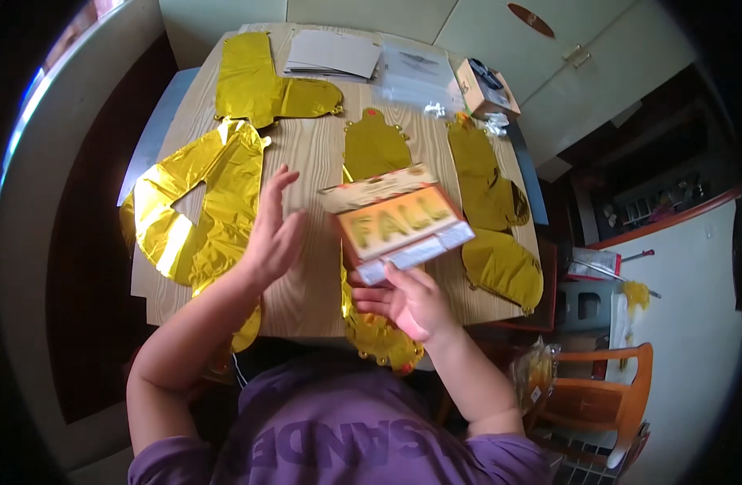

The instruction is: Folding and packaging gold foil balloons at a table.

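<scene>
Flat printed packet (399, 222), raised over the wooden table (314, 162) among gold foil balloons (201, 202): we see our right hand (407, 303) clamped on its lower edge, left hand (270, 234) open beside it, fingers slightly apart.

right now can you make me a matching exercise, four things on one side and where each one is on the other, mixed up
Things:
1. flat packet
2. small cardboard box
3. stack of papers
4. orange chair

Places:
A. far edge of the table, in the middle
B. held up in the right hand
C. on the floor, right of the table
D. far right corner of the table

Pairs: 1-B, 2-D, 3-A, 4-C
</scene>
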Motion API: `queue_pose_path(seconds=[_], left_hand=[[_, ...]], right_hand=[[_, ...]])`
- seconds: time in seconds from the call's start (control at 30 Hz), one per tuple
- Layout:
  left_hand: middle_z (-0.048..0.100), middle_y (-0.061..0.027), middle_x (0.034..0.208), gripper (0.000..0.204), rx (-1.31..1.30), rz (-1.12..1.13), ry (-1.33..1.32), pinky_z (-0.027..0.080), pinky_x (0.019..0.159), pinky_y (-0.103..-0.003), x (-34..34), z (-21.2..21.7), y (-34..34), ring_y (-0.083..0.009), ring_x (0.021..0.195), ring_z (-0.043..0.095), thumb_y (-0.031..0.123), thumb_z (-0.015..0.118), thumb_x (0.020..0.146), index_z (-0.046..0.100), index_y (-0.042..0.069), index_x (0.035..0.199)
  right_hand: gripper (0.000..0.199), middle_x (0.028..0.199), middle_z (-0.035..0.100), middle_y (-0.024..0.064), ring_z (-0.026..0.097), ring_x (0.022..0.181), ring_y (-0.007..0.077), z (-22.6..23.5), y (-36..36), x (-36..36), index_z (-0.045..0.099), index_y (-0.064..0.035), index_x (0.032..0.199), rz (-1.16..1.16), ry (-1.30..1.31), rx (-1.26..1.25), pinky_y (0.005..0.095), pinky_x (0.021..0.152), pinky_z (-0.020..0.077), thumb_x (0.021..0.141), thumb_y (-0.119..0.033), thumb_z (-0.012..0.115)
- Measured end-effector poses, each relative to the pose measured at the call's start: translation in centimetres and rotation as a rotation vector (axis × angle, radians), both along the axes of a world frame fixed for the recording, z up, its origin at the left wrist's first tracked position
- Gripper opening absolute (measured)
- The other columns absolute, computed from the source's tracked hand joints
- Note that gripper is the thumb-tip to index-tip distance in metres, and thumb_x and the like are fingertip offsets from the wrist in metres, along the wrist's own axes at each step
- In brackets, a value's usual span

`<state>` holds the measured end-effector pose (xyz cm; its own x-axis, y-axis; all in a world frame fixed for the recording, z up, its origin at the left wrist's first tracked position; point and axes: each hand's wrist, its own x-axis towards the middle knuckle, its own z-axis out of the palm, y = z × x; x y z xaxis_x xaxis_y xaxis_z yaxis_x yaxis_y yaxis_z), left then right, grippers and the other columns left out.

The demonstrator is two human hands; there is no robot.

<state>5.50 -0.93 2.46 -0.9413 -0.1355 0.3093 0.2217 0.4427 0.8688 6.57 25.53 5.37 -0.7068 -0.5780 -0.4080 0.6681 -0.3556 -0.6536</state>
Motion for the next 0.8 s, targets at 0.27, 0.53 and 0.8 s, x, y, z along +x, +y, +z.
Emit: queue_pose_path(seconds=[0.27, 0.53, 0.8], left_hand=[[0.034, -0.0221, 0.157, 0.063, -0.486, -0.425, -0.072, 0.027, 0.121, -0.051, 3.7, 1.8, 0.1, -0.0423, 0.147, 0.031, 0.025, 0.064, 0.092, 0.042, 0.009, 0.148], [0.043, -0.0213, 0.151, 0.065, -0.713, -0.590, 0.084, 0.020, 0.124, -0.053, 2.1, 0.6, 1.9, -0.0409, 0.146, 0.033, 0.018, 0.062, 0.080, 0.051, 0.009, 0.143], [0.036, -0.0201, 0.159, 0.079, -0.773, -0.626, 0.051, 0.016, 0.124, -0.057, 7.3, 1.6, 2.9, -0.0409, 0.151, 0.026, 0.026, 0.063, 0.069, 0.049, 0.009, 0.145]], right_hand=[[0.058, 0.134, 0.058, 0.0139, 0.062, 0.114, 0.0294, 4.1, 8.5, 5.4, 0.049, -0.0109, 0.140, 0.579, 1.259, 1.026, 0.0448, 0.099, 0.0517, 0.088, -0.018, 0.075], [0.034, 0.126, 0.061, 0.0134, 0.057, 0.116, 0.0285, -3.6, 9.7, 4.4, 0.064, -0.0070, 0.124, 0.070, 2.250, 1.161, 0.0449, 0.102, 0.0458, 0.090, -0.010, 0.063], [0.020, 0.104, 0.071, 0.0109, 0.069, 0.096, 0.0242, -2.7, 10.4, 8.6, 0.070, -0.0036, 0.106, -0.064, 2.216, 0.952, 0.0386, 0.084, 0.0535, 0.087, -0.009, 0.072]])
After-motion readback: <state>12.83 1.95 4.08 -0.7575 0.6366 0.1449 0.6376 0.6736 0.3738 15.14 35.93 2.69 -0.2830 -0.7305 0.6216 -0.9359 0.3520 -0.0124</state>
